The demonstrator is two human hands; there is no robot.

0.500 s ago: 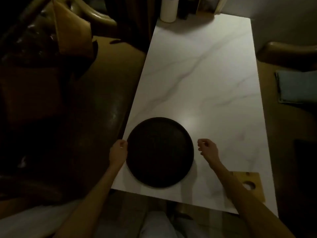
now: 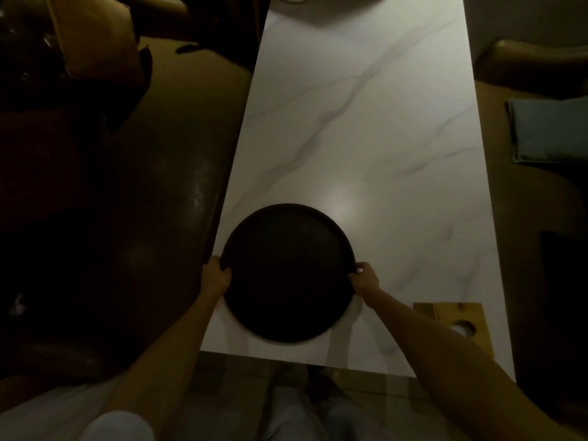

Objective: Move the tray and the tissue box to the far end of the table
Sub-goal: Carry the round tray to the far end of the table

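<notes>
The right hand (image 2: 365, 281) has now joined the left hand (image 2: 217, 275) gripping the round tray (image 2: 288, 273) at the counter's (image 2: 366, 128) near edge, ready to move it.

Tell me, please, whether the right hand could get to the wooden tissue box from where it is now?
Probably yes: the right hand grips the tray rim, and the tissue box sits beside that forearm with bare table between them.
</notes>
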